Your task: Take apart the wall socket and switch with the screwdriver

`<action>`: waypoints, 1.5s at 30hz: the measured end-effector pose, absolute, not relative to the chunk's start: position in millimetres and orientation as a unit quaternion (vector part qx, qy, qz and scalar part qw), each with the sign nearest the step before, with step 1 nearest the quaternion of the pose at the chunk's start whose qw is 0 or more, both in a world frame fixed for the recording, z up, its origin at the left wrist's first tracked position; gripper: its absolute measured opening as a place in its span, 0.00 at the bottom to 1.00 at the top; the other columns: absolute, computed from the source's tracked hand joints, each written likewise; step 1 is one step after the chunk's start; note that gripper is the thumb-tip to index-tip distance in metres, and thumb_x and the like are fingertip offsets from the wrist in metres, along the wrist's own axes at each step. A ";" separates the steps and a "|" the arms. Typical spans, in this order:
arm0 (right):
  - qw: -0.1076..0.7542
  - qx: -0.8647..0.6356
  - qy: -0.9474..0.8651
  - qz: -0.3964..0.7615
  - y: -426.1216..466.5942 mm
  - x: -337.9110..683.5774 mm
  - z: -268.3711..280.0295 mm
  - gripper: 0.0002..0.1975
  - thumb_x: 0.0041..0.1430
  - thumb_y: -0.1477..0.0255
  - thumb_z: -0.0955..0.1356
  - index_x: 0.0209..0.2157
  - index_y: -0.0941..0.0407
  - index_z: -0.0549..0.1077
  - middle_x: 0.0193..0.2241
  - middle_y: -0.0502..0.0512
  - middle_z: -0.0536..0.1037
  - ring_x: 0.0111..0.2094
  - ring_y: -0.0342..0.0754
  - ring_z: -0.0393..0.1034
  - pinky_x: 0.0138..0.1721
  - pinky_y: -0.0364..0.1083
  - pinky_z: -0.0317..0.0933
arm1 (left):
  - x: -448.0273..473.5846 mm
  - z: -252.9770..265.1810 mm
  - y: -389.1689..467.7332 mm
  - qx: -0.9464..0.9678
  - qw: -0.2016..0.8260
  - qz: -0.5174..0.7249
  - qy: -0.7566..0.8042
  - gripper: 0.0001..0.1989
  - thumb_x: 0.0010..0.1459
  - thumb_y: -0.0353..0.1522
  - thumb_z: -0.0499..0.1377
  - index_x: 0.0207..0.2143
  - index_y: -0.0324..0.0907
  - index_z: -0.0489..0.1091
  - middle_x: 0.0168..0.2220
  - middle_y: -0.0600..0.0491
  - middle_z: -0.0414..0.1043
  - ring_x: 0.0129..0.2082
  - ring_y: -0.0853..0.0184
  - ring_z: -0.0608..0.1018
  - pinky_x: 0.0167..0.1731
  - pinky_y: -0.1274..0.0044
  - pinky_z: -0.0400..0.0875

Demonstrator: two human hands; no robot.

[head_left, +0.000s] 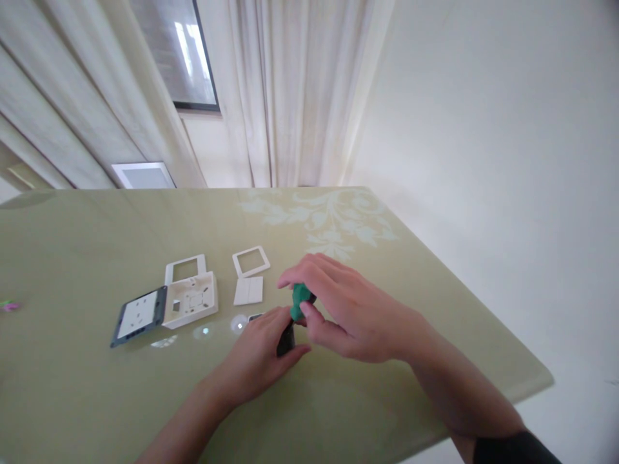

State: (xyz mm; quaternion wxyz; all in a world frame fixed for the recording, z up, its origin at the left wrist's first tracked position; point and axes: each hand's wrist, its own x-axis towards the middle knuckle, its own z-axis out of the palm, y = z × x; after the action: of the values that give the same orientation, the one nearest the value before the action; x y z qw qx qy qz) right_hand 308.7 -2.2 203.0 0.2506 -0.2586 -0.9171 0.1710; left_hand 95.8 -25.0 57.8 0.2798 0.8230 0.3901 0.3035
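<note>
My right hand (345, 312) is closed around the green handle of a screwdriver (300, 299), held nearly upright. Its tip points down at a small dark block (286, 341), which my left hand (264, 345) grips between thumb and fingers just above the table. My left fingers partly cover the block, so its exact kind is hidden. Behind my left hand, the edge of a small pale part (254, 317) peeks out. A white switch plate (248, 290) and a white square frame (236, 265) lie just beyond.
To the left, an open white box (213, 303) stands beside a dark-edged panel (115, 335) with a white face, and another white frame (169, 274) lies behind them. A small pink and green thing (9, 307) is at the far left. The table (120, 238) meets a wall at right.
</note>
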 end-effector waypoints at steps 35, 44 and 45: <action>0.352 -0.288 -0.883 0.114 -1.6 299.0 180.4 0.12 0.74 0.60 0.72 0.45 0.54 0.73 0.35 0.50 0.79 0.31 0.43 0.70 0.34 0.44 0.60 | 98.8 51.7 -19.7 0.730 0.352 0.409 0.419 0.18 0.69 0.35 0.60 0.25 0.41 0.77 0.22 0.57 0.76 0.23 0.68 0.76 0.25 0.81 0.67; 0.282 -0.274 -0.901 0.184 -3.4 302.1 192.9 0.07 0.71 0.72 0.68 0.48 0.53 0.67 0.42 0.53 0.77 0.39 0.47 0.71 0.41 0.45 0.64 | 102.3 58.9 -21.1 0.696 0.343 0.439 0.454 0.16 0.65 0.39 0.65 0.25 0.42 0.79 0.21 0.58 0.77 0.21 0.69 0.75 0.25 0.80 0.67; 0.283 -0.292 -0.900 0.154 -3.8 302.5 192.5 0.07 0.71 0.70 0.69 0.47 0.53 0.68 0.40 0.53 0.78 0.38 0.47 0.71 0.40 0.45 0.63 | 102.3 57.9 -21.2 0.696 0.340 0.435 0.460 0.17 0.65 0.39 0.65 0.25 0.42 0.79 0.21 0.58 0.77 0.22 0.68 0.75 0.25 0.80 0.66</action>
State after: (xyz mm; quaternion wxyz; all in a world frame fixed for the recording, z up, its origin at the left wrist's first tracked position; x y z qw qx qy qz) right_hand 302.5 -3.8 192.5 0.2835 -0.2921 -0.9003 0.1544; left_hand 102.3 -21.2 57.9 0.3395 0.6960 0.4595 0.4349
